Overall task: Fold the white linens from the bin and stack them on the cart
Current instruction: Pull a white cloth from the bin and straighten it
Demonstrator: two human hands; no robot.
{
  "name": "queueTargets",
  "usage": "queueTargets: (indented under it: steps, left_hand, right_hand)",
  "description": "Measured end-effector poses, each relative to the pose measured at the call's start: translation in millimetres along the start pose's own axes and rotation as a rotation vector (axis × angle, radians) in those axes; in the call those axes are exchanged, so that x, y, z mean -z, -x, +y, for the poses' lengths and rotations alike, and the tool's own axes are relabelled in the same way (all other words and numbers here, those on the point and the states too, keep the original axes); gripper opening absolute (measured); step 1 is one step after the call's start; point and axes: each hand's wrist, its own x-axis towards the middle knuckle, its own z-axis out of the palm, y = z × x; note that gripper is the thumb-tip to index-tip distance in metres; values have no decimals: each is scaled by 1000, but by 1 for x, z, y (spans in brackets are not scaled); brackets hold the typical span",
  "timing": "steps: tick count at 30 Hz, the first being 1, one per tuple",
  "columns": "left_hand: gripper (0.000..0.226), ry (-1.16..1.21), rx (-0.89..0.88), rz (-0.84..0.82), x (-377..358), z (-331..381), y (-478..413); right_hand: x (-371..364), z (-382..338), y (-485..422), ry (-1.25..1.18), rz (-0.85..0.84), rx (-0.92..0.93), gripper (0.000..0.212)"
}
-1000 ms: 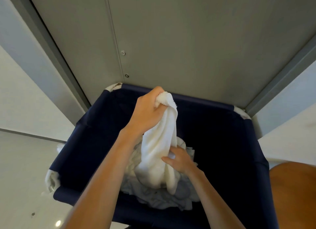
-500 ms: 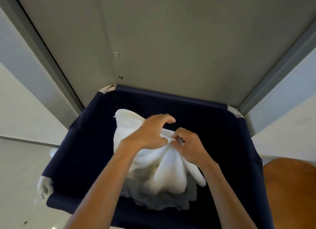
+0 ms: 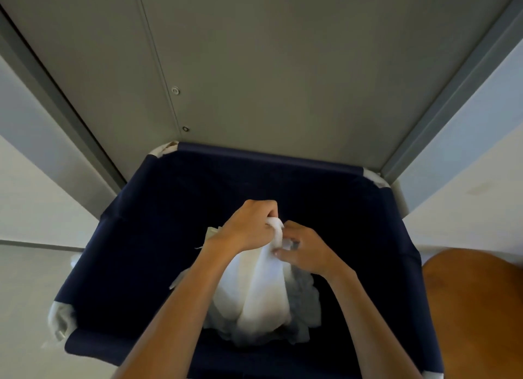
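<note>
A white towel (image 3: 260, 291) hangs bunched over the open navy fabric bin (image 3: 147, 237). My left hand (image 3: 249, 228) grips the towel's top edge in a fist. Just to its right, my right hand (image 3: 302, 251) pinches the same edge with curled fingers. Under the towel, more crumpled white linens (image 3: 305, 310) lie at the bottom of the bin. The cart is not in view.
A grey metal door or panel (image 3: 268, 67) stands right behind the bin, framed by pale walls on both sides. A brown rounded wooden surface (image 3: 475, 308) sits at the right edge, beside the bin. Light floor (image 3: 25, 308) shows at the left.
My left hand came down from its raised position and both hands met at the towel's top edge. The spread corner at the left has been gathered in.
</note>
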Motion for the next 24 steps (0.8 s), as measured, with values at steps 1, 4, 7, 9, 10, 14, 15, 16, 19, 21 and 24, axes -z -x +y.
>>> queueTargets:
  steps: [1, 4, 7, 9, 10, 14, 15, 16, 19, 21, 24]
  left_hand:
    - [24, 9, 1, 7, 1, 0, 1]
    - [25, -2, -16, 40, 8, 1, 5]
    - [22, -31, -9, 112, 21, -11, 9]
    - [20, -75, 52, 189, 31, -26, 11]
    - [19, -99, 100, 228, 35, -33, 12]
    - [14, -179, 342, 301, 40, -56, 16]
    - [14, -227, 374, 301, 38, -57, 17]
    - [17, -263, 364, 291, 34, -57, 17]
    - [37, -168, 159, 94, 14, -41, 13]
    - [37, -155, 42, -89, -5, -26, 9]
    - [17, -166, 18, -46, -18, -22, 0]
  right_hand:
    - [-4, 2, -2, 27, -52, -36, 15]
    - [-18, 11, -10, 208, -177, -165, 14]
    - [-23, 27, -16, 417, -161, -214, 24]
    - [-18, 37, -15, 514, -46, -222, 29]
    - [-15, 39, -14, 550, 7, -215, 27]
    - [-5, 32, -11, 529, 176, -98, 23]
    - [-3, 28, -11, 459, 201, -69, 35]
    - [-1, 23, -11, 385, 220, -33, 42]
    - [2, 5, -9, 263, 228, 81, 48]
    - [-1, -6, -10, 230, 226, 148, 50]
    - [-2, -11, -10, 186, 236, 170, 46]
